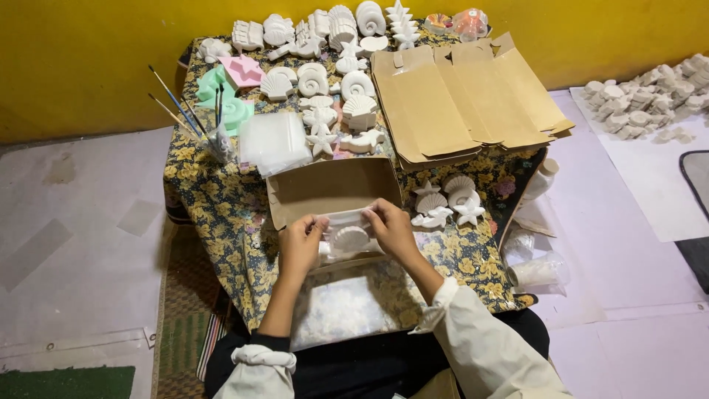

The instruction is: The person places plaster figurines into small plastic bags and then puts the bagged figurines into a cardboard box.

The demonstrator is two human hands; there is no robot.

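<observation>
Two hands, our left (299, 240) and right (390, 225), pinch opposite ends of a clear bag (346, 230) holding a white shell (350, 238), its length running crosswise between them, just before the open box (329, 188).

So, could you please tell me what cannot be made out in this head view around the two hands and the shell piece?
- White shell piece: its edges are covered by the left hand and right hand and by its clear wrapping.
- Cardboard box: its near edge sits behind the hands.
- Clear bag on the lap: contents blurred by glare.
- White casts on the floor: too small, cut off by the right edge.
</observation>
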